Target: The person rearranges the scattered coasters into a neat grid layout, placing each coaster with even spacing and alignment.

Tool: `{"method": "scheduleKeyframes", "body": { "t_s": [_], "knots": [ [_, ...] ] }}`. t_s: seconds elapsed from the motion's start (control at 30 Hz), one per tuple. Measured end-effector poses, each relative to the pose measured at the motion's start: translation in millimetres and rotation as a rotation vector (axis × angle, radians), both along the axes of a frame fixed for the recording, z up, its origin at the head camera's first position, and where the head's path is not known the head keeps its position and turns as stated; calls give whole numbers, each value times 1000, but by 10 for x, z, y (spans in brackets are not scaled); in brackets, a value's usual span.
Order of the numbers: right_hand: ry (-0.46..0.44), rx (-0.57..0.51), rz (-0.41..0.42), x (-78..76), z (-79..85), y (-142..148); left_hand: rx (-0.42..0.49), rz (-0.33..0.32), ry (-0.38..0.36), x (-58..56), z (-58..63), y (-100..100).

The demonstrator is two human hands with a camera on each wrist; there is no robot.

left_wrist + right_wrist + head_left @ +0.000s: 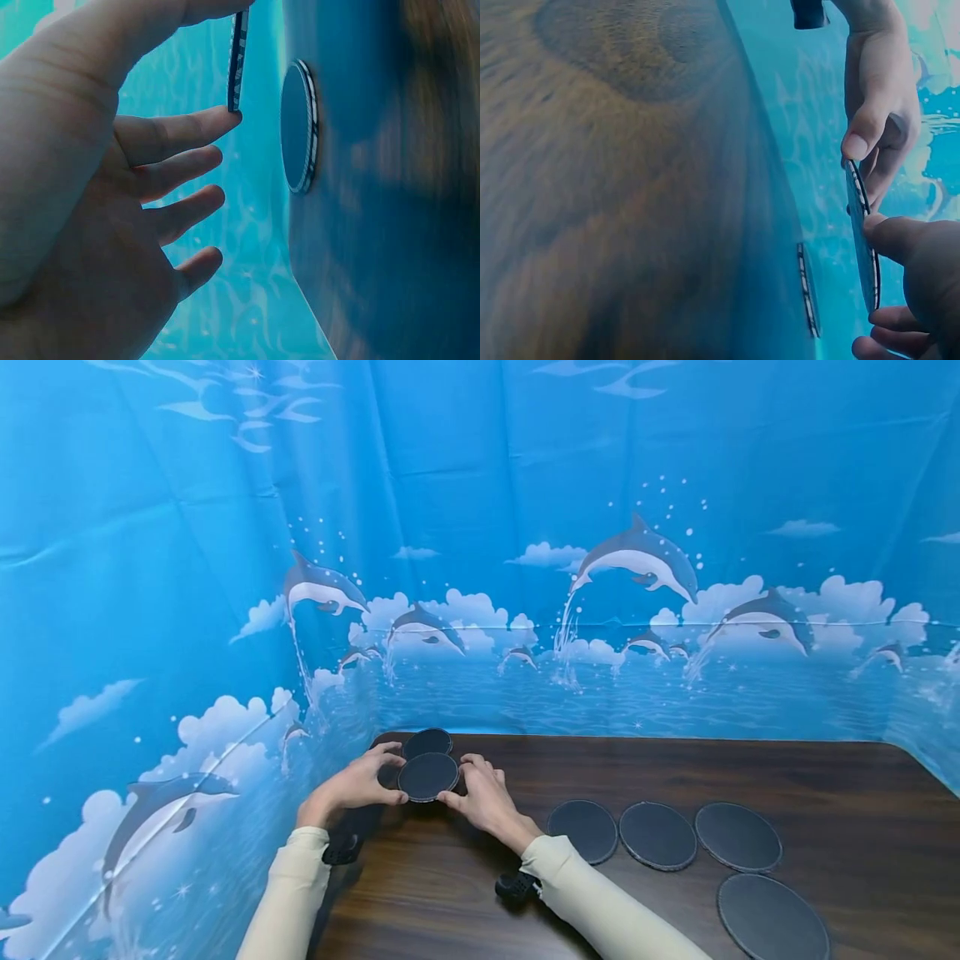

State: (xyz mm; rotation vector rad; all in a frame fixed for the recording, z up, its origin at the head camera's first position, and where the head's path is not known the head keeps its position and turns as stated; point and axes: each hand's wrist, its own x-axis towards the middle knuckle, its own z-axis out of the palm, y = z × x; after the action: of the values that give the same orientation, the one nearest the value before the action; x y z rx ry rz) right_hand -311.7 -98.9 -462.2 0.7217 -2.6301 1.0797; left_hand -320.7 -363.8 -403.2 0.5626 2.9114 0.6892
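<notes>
A round black coaster (428, 777) with a light stitched rim is held between both hands, raised off the table. My left hand (356, 783) pinches its left edge between thumb and index finger, the other fingers spread apart in the left wrist view. On the opposite edge, my right hand (486, 795) grips with thumb and fingers. Seen from both wrists, the held coaster (862, 232) is nearly edge-on. Just behind it, another black coaster (427, 741) lies on the table near the far left corner, partly covered in the head view.
Several more black coasters lie on the dark wooden table (450, 893): three in a row, including a middle one (657, 836), and one nearer coaster (772, 917) at the right. A blue dolphin-print curtain (480, 560) hangs along the table's back and left.
</notes>
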Motion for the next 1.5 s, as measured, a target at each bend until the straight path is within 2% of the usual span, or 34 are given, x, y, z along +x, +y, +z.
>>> {"method": "scheduleKeyframes", "body": {
  "t_s": [0.27,0.57,0.83,1.0,1.2,1.5],
  "knots": [
    [35,-42,-2,-22,95,169,-3,-11,53,-28,48,137],
    [59,-70,-20,-53,195,548,50,-57,50,-102,136,443],
    [126,-138,-34,21,353,1064,55,-130,99,-139,281,890],
    [140,-140,-53,102,406,1421,2,-191,177,-158,326,1231],
    [128,-111,-59,267,386,1817,-33,-264,280,-45,281,1596],
    [120,-115,-28,519,311,2270,-15,-271,362,233,117,2020]
  ]
}}
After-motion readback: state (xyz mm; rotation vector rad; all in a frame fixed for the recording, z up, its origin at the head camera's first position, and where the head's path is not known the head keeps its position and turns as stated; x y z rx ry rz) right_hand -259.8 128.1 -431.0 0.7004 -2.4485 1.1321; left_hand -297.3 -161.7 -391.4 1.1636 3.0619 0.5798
